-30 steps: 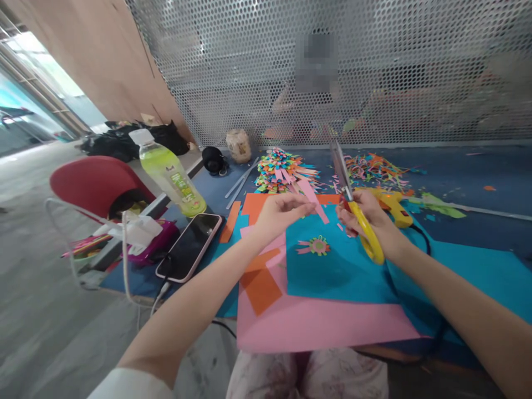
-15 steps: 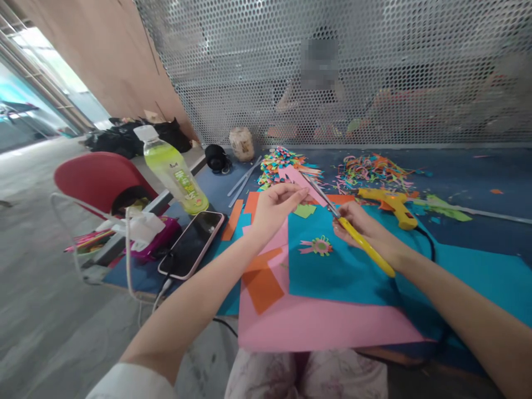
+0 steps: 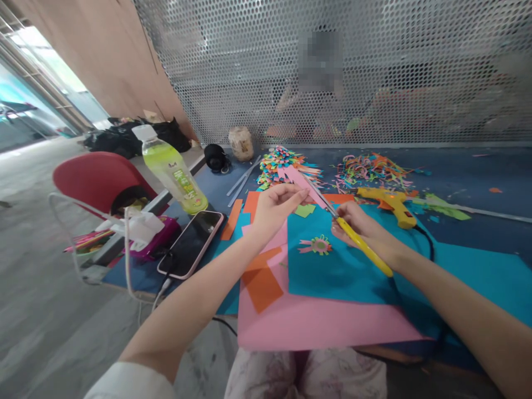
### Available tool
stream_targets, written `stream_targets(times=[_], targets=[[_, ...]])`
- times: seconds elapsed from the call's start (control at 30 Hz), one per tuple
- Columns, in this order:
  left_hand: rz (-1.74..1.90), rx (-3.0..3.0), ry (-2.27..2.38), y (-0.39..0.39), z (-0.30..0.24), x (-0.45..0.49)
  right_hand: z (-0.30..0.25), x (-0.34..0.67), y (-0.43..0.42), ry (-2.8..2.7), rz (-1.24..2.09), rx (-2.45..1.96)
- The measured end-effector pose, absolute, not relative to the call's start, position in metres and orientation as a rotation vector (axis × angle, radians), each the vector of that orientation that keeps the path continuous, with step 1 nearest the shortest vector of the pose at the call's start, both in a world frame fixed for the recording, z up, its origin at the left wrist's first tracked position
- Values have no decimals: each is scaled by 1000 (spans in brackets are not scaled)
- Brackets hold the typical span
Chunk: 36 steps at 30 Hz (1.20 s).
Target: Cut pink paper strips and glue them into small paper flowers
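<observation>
Fingers of the left hand (image 3: 274, 213) are pinched on a pink paper strip (image 3: 299, 178); those of the right hand (image 3: 361, 221) are closed around yellow-handled scissors (image 3: 366, 246), whose blades are set along the strip. Strip held above the blue worktop (image 3: 451, 166), between both hands. By size: large pink sheet (image 3: 324, 327), at near edge; teal sheet (image 3: 344, 277), overlapping it; capped bottle (image 3: 174, 177) of yellow-green drink, at left; smartphone (image 3: 191, 244), beside the bottle; shredded paper (image 3: 369, 169), heaped at the back; yellow glue gun (image 3: 390, 202), placed beyond right hand; paper rosette (image 3: 320, 245), laid on teal sheet; light-green scrap (image 3: 305, 210), near left fingertips.
</observation>
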<state>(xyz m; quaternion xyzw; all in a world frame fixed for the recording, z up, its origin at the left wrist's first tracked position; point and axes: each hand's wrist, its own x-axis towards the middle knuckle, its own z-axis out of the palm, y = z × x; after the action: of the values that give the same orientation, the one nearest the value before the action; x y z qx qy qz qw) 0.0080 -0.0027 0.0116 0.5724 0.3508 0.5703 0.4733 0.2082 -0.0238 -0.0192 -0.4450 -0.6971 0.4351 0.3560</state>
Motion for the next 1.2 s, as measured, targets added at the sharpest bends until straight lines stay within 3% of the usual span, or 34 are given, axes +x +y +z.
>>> stream_targets(times=[1.2], targets=[[1370, 1413, 882, -6, 16, 7, 1, 209, -27, -1977, 856, -1266]])
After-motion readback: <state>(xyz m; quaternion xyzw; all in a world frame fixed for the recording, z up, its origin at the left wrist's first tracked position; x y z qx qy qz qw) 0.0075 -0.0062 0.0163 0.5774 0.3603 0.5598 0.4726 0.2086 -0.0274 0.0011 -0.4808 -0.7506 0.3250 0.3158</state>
